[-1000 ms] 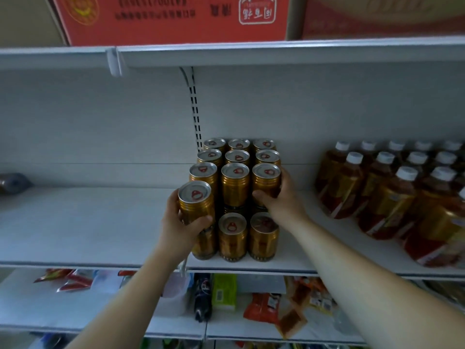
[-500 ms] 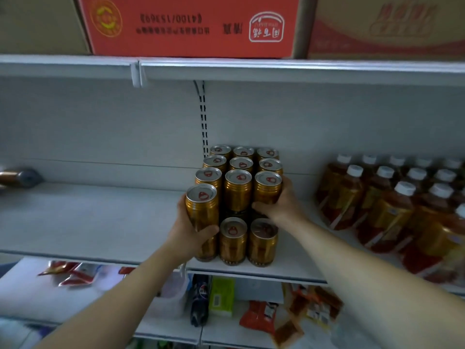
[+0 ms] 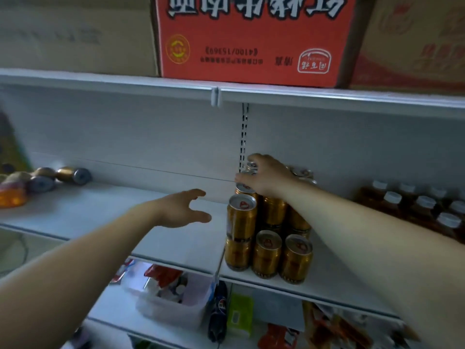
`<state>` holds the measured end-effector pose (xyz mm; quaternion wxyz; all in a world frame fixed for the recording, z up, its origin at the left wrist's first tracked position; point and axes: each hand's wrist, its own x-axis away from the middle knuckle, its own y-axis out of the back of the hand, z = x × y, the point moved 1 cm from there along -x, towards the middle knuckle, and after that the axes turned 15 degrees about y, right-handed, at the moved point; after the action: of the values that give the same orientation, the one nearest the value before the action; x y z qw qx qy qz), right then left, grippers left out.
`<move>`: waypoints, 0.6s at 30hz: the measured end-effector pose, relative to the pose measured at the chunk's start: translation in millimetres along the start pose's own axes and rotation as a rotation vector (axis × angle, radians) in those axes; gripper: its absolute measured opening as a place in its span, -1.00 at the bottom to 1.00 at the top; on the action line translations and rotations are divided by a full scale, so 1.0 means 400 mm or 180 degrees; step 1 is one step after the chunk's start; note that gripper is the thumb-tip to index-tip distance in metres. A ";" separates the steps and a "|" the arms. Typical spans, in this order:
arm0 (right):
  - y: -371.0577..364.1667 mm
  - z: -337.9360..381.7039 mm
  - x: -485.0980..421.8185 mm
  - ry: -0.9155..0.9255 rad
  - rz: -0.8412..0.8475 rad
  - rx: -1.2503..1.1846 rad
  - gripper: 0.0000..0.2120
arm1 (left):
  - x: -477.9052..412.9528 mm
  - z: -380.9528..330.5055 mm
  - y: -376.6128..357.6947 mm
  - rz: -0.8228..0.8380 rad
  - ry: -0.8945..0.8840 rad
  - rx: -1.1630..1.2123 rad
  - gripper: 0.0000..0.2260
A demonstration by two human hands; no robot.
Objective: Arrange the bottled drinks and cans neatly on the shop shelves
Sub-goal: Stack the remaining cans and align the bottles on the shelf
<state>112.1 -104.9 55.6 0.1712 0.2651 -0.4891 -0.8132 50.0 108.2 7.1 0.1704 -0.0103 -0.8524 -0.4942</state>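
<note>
Gold cans with silver tops point(image 3: 268, 250) stand stacked in two layers on the white shelf point(image 3: 105, 212). The front-left upper can point(image 3: 241, 215) stands free on the can below it. My left hand point(image 3: 185, 210) hovers spread and empty over the bare shelf, a little left of that can. My right hand point(image 3: 266, 176) lies on the tops of the rear upper cans, fingers bent over them. Several gold cans point(image 3: 64, 176) lie on their sides at the shelf's far left.
Amber bottles with white caps point(image 3: 422, 210) fill the shelf's right end. Cardboard boxes, one red point(image 3: 251, 39), sit on the shelf above. Below are a clear plastic tub point(image 3: 173, 301), a dark bottle and snack packets. An orange packet point(image 3: 11, 197) lies far left.
My left hand let go of the front-left upper can and moved left, open. My right hand rose from the right front can onto the rear can tops. The view swung left.
</note>
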 end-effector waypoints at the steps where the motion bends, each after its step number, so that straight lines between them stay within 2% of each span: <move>1: -0.017 0.036 -0.029 0.0039 0.0068 0.0038 -0.28 | 0.005 0.030 0.029 -0.0123 -0.0032 -0.0224 -0.31; 7: -0.164 0.279 -0.206 0.0267 0.0357 0.0059 -0.30 | 0.020 0.280 0.170 -0.0381 0.0040 -0.0597 -0.36; 18: -0.453 0.629 -0.512 0.0566 0.0839 0.0023 -0.30 | -0.021 0.745 0.360 -0.0460 0.0717 -0.0327 -0.40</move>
<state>122.2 266.4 44.9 0.3180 0.2702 -0.5055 -0.7552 1.1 435.2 -9.6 0.2283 0.0980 -0.8000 -0.5461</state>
